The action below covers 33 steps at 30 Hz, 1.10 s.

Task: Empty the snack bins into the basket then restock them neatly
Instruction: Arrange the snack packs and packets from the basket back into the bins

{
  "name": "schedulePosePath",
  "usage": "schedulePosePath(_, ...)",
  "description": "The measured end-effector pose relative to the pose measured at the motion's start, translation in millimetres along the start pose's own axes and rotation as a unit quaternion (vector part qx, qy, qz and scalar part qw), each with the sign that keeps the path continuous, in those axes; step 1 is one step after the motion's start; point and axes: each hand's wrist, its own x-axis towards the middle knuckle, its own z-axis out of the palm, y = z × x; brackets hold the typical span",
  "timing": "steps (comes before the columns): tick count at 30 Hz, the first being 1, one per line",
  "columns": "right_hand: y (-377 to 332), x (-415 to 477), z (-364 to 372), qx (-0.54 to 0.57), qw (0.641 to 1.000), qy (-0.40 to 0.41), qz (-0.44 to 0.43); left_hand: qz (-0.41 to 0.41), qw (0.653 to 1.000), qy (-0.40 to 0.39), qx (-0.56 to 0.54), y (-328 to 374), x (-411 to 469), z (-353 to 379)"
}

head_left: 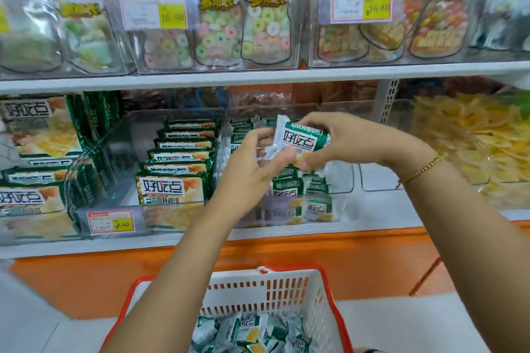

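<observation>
My right hand point(341, 140) grips a small green-and-white snack packet point(299, 139) above a clear plastic bin point(341, 178) on the lower shelf. My left hand point(252, 169) reaches up beside it, and its thumb touches the packet's lower edge. Inside the bin, small packets of the same kind point(298, 195) stand in rows at the front. Below, a white basket with a red rim point(275, 289) holds several more of these small packets point(249, 332).
A neighbouring clear bin point(114, 152) to the left holds larger green biscuit packs point(175, 189) with a price tag point(110, 222). Yellow snack bags point(473, 137) fill the right bin. Candy pouches point(218, 26) line the upper shelf. An orange shelf front point(344, 255) runs below.
</observation>
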Motion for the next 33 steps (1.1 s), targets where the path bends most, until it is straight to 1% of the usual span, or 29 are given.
schedulePosePath(1, 7.3, 10.3, -7.9, -0.045, 0.998, 0.026, 0.024, 0.002, 0.998, -0.011, 0.057, -5.8, 4.9, 2.7)
schedulePosePath(3, 20.6, 33.2, -19.1, -0.169, 0.982, 0.058, 0.068, -0.004, 0.979, -0.043, 0.2, -25.8, 11.1, 8.6)
schedulePosePath(5, 29.6, 58.6, -21.4, -0.273, 0.956, 0.041, 0.1, -0.008, 0.958, -0.064, 0.281, -44.9, 11.3, 16.6)
schedulePosePath(7, 37.0, 83.6, -14.6, -0.343, 0.93, 0.003, 0.131, 0.013, 0.946, -0.056, 0.318, -57.2, 9.3, 21.5)
schedulePosePath(10, 48.1, 116.3, 1.3, -0.405, 0.899, -0.065, 0.155, 0.035, 0.947, -0.035, 0.317, -66.1, 8.0, 23.4)
schedulePosePath(12, 53.0, 131.5, 7.5, -0.42, 0.886, -0.111, 0.158, 0.036, 0.951, -0.03, 0.307, -69.2, 7.9, 22.7)
schedulePosePath(14, 56.4, 140.1, 9.9, -0.419, 0.885, -0.13, 0.158, 0.037, 0.953, -0.027, 0.299, -70.8, 8.3, 22.5)
schedulePosePath(16, 66.2, 144.7, 11.2, -0.382, 0.905, -0.12, 0.147, 0.036, 0.955, -0.023, 0.294, -70.5, 8.5, 22.3)
schedulePosePath(18, 80.4, 143.4, 15.2, -0.364, 0.92, -0.088, 0.111, 0.04, 0.957, -0.017, 0.287, -69.6, 8.4, 22.5)
schedulePosePath(19, 89.4, 141.4, 18.9, -0.386, 0.917, -0.058, 0.083, 0.042, 0.958, -0.015, 0.284, -69.3, 8.5, 22.7)
schedulePosePath(20, 98.3, 139.5, 22.7, -0.433, 0.899, -0.027, 0.053, 0.043, 0.958, -0.013, 0.283, -68.8, 8.5, 22.4)
schedulePosePath(21, 105.5, 137.4, 26.1, -0.484, 0.875, -0.005, 0.025, 0.044, 0.958, -0.012, 0.282, -68.6, 8.4, 22.4)
schedulePosePath(22, 108.4, 134.9, 28.1, -0.512, 0.859, 0.002, 0.011, 0.045, 0.959, -0.01, 0.28, -68.6, 8.6, 22.3)
schedulePosePath(23, 110.6, 134.4, 28.6, -0.512, 0.859, -0.003, 0.001, 0.047, 0.959, -0.01, 0.28, -68.6, 8.6, 22.0)
schedulePosePath(26, 109.4, 134.3, 23.4, -0.46, 0.886, -0.046, 0.004, 0.05, 0.959, -0.01, 0.28, -69.1, 8.5, 21.7)
schedulePosePath(30, 105.7, 136.7, 14.4, -0.423, 0.902, -0.068, 0.052, 0.051, 0.957, -0.005, 0.286, -70.4, 9.0, 21.9)
schedulePosePath(33, 100.6, 141.2, 17.2, -0.413, 0.905, -0.075, 0.076, 0.051, 0.956, -0.002, 0.289, -70.6, 8.5, 23.0)
